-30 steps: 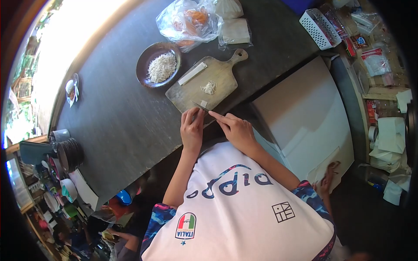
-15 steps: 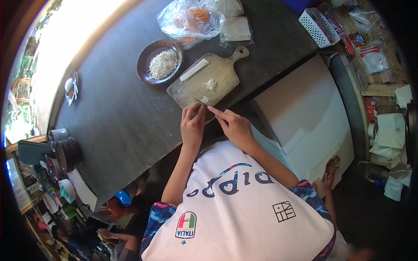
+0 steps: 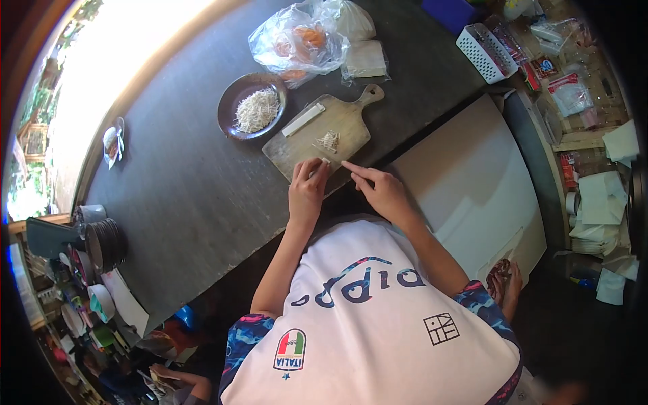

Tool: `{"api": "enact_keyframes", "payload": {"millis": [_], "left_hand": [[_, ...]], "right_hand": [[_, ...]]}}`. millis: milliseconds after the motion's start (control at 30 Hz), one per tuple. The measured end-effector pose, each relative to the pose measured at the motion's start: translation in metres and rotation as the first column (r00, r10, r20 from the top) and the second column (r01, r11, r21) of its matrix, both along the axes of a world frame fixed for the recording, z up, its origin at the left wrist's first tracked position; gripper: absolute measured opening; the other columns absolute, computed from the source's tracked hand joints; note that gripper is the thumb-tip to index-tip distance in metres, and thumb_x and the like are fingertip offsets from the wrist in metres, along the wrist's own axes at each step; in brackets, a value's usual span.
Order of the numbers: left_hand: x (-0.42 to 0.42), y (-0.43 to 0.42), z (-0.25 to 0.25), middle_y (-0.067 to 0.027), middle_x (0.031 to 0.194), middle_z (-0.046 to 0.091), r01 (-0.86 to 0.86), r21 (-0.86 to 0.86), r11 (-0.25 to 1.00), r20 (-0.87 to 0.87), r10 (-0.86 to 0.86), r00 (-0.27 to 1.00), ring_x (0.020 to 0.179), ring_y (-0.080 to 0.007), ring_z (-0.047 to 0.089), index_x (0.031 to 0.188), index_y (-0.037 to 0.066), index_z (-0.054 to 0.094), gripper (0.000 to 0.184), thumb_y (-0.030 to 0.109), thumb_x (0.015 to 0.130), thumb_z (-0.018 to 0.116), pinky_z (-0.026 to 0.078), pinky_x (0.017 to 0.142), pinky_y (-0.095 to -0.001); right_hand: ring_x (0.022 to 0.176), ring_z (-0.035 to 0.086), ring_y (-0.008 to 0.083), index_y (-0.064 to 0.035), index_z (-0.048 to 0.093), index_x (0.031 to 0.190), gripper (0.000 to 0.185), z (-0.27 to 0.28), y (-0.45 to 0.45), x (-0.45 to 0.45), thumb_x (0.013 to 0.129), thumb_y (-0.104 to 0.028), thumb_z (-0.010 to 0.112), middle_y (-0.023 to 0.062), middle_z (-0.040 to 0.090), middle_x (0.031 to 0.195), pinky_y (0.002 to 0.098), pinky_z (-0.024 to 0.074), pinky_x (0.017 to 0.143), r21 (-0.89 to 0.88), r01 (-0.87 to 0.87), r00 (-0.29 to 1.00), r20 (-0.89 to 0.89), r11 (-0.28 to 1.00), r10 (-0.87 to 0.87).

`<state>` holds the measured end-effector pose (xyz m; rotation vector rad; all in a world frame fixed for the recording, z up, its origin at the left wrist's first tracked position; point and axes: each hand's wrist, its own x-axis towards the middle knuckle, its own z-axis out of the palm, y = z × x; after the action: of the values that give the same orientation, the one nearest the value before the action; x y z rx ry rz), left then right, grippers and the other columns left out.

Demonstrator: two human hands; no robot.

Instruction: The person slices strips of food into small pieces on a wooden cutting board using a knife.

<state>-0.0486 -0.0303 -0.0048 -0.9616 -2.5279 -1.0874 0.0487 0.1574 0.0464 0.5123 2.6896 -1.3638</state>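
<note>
Left hand (image 3: 308, 185): is pinching a small white piece (image 3: 326, 161) at the near edge of the cutting board (image 3: 354, 121), partly hiding it; its long axis is unclear.
Right hand (image 3: 383, 192): is pointing its forefinger boardward; cannot tell what the curled fingers are holding.
White stick (image 3: 304, 120): is lying lengthwise along the board's far edge.

1. Left hand (image 3: 308, 194): fingers pinching small white block (image 3: 326, 161) at wooden cutting board (image 3: 352, 121).
2. Right hand (image 3: 383, 194): index finger extended at board edge.
3. On board: white strip (image 3: 304, 120), shreds (image 3: 328, 141). Brown bowl (image 3: 228, 113) beside.
</note>
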Motion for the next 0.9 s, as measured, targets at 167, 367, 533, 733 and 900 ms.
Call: {"api": "enact_keyframes", "payload": {"millis": [167,367,533,733,900], "left_hand": [[0.002,0.000,-0.001,-0.0086,0.119,0.071,0.017,-0.020,1.000,-0.021,-0.017,1.000,0.109,-0.0314,0.069,0.115,0.002,0.081,0.022,0.004,0.093,0.079,0.060,0.090,-0.0433],[0.000,-0.002,-0.004,-0.0077,0.122,0.070,0.037,-0.098,0.994,-0.066,-0.044,0.997,0.113,-0.0310,0.070,0.118,0.001,0.079,0.028,0.003,0.090,0.080,0.061,0.092,-0.0420],[0.002,-0.002,-0.001,-0.0079,0.124,0.069,0.031,-0.120,0.992,-0.057,-0.038,0.998,0.116,-0.0310,0.069,0.118,0.001,0.079,0.028,0.002,0.090,0.078,0.062,0.092,-0.0421],[0.001,-0.004,-0.004,-0.0083,0.125,0.069,0.042,-0.142,0.989,-0.067,-0.052,0.996,0.117,-0.0309,0.069,0.119,0.002,0.079,0.031,0.001,0.088,0.077,0.062,0.092,-0.0423],[0.001,-0.004,0.000,-0.0076,0.123,0.070,0.048,-0.114,0.992,-0.012,-0.050,0.999,0.116,-0.0312,0.070,0.120,0.003,0.079,0.031,0.001,0.089,0.076,0.062,0.093,-0.0428]], "right_hand": [[0.089,0.078,0.0313,-0.0366,0.071,0.148,0.041,-0.012,-0.009,0.016,0.108,-0.027,0.066,0.0082,0.079,0.098,0.0460,0.0620,0.082,0.003,0.026,0.999,-0.020,1.000,-0.026],[0.086,0.077,0.0326,-0.0352,0.072,0.147,0.040,-0.012,-0.017,0.024,0.108,-0.025,0.068,0.0091,0.074,0.093,0.0454,0.0621,0.074,0.082,0.016,0.997,-0.075,0.997,-0.010],[0.081,0.076,0.0336,-0.0335,0.073,0.146,0.039,-0.005,-0.019,0.027,0.108,-0.024,0.068,0.0102,0.073,0.092,0.0460,0.0619,0.070,0.180,0.012,0.994,-0.112,0.984,0.008],[0.086,0.076,0.0345,-0.0328,0.073,0.146,0.039,-0.001,-0.015,0.023,0.108,-0.025,0.068,0.0121,0.075,0.095,0.0454,0.0623,0.075,0.113,-0.006,0.999,-0.042,0.994,0.011],[0.089,0.076,0.0366,-0.0312,0.073,0.146,0.038,-0.033,-0.014,0.007,0.108,-0.024,0.067,0.0135,0.078,0.103,0.0445,0.0611,0.079,-0.067,0.010,0.979,-0.204,0.998,-0.023]]}}
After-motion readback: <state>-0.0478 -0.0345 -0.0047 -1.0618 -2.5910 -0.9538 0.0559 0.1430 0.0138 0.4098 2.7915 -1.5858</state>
